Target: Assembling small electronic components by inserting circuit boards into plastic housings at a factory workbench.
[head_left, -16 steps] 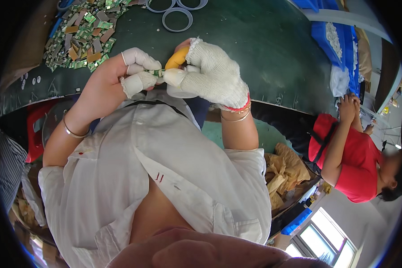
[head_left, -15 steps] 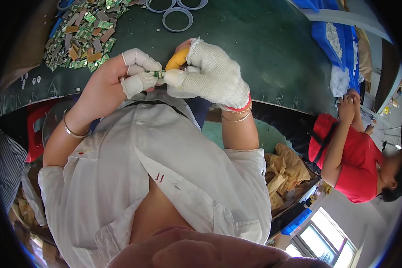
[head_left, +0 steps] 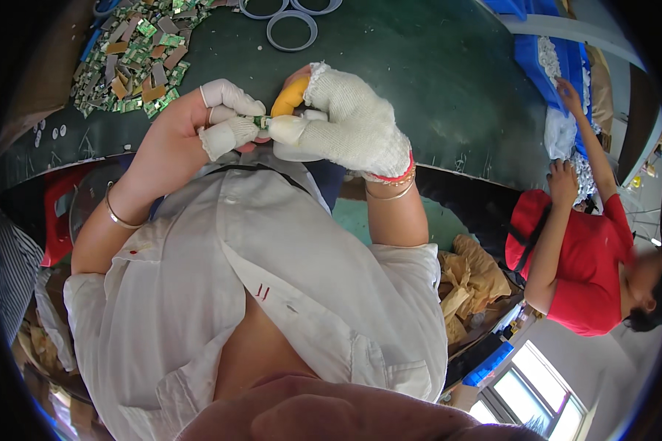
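Note:
A small green circuit board (head_left: 260, 121) is held between my two hands, just over the table's near edge. My left hand (head_left: 191, 121), with white covers on its thumb and fingers, pinches the board's left end. My right hand (head_left: 357, 121) wears a white knit glove, with a yellow cover on one finger and a pale one on the thumb. Its closed fingertips grip the board's right end and hide much of it. Below that hand a whitish rounded thing (head_left: 296, 153) partly shows; I cannot tell what it is or whether the hand holds it.
A heap of small circuit boards (head_left: 136, 59) lies at the far left of the dark green table (head_left: 426, 66). Several grey rings (head_left: 292, 31) lie at the back. Small white discs (head_left: 51, 134) sit at left. A co-worker in red (head_left: 585, 257) reaches toward blue bins (head_left: 541, 66) at right.
My hands keep their grip on the board, with barely any movement. At right, the co-worker's hands have parted, one reaching up to the blue bins.

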### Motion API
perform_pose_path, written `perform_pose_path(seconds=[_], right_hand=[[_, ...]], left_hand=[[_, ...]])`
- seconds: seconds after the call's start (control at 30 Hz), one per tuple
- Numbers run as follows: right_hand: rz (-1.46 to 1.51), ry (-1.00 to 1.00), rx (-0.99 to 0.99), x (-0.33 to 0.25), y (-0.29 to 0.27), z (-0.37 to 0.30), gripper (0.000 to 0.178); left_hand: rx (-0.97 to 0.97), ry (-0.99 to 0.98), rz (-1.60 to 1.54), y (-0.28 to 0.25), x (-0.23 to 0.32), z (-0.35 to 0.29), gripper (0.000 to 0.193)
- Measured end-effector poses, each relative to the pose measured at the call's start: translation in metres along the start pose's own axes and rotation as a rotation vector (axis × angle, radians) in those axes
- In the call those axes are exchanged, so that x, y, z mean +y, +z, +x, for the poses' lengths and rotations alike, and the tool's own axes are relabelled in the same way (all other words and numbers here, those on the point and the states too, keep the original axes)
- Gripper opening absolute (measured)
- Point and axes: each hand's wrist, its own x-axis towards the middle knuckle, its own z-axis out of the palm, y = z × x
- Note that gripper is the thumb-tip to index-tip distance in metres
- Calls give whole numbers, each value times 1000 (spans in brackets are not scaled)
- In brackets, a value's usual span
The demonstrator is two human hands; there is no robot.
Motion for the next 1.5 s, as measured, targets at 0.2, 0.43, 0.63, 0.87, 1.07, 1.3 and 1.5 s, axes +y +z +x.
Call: perform_pose_path(seconds=[0.2, 0.43, 0.63, 0.87, 1.07, 1.3, 1.5], right_hand=[[-103, -74, -106, -2, -6, 7, 22], [-71, -204, -4, -1, -2, 9, 22], [-406, -199, -21, 0, -5, 8, 29], [-541, -357, 93, -5, -4, 10, 29], [-566, -373, -25, -7, -6, 17, 29], [-579, -379, 90, -9, 3, 15, 38], [-449, -197, -32, -8, 0, 13, 33]], left_hand=[[28, 60, 172, 4, 4, -3, 19], [46, 65, 156, -4, 0, -1, 18], [98, 69, 158, -3, 2, -3, 18], [121, 63, 256, 6, 7, -7, 16], [165, 226, 488, 12, 2, -9, 16], [225, 406, 703, 10, -3, -5, 14], [111, 100, 238, -1, 2, 1, 14]])
